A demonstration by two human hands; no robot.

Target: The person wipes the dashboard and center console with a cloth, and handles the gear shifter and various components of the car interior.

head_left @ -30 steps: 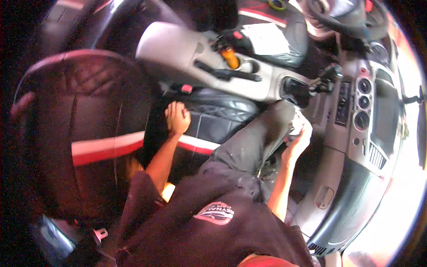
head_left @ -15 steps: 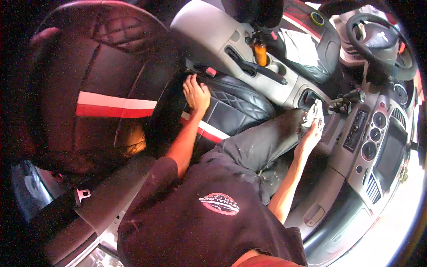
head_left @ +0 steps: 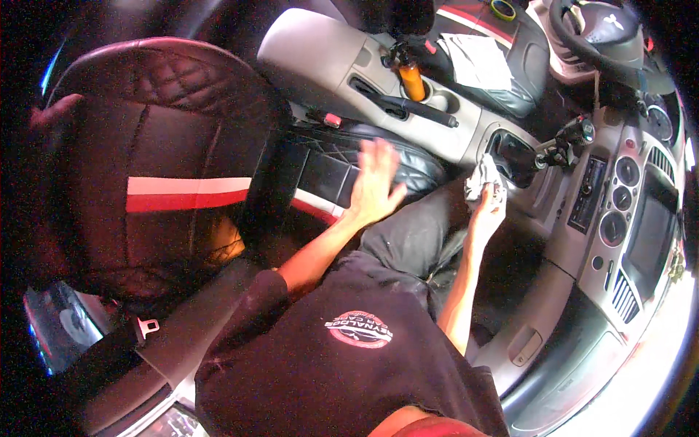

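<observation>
- White, crumpled cloth (head_left: 482,178) sits bunched in the right hand (head_left: 489,207), whose fingers are curled closed around it; it is held against the near edge of the grey centre console (head_left: 466,142), just beside the gear-lever boot (head_left: 513,156).
- Left hand (head_left: 375,182) is spread wide open with nothing in it, hovering over or lightly on the black quilted seat cushion (head_left: 342,164); whether it actually touches the leather I cannot tell, as it is a little blurred.
- Risk: loose folds of the cloth could snag on the gear lever (head_left: 564,142) or the small knobs near it, likely if the wipe swings toward the dashboard (head_left: 626,211).
- Risk: the handbrake lever (head_left: 408,105) and the orange-capped bottle (head_left: 411,76) in the cup holder stand at the console's far edge; a broad sweep could knock the bottle over.
- Risk: if the open hand is bearing the person's weight, it may slide on the smooth leather toward the cushion's front edge, upsetting the lean.
</observation>
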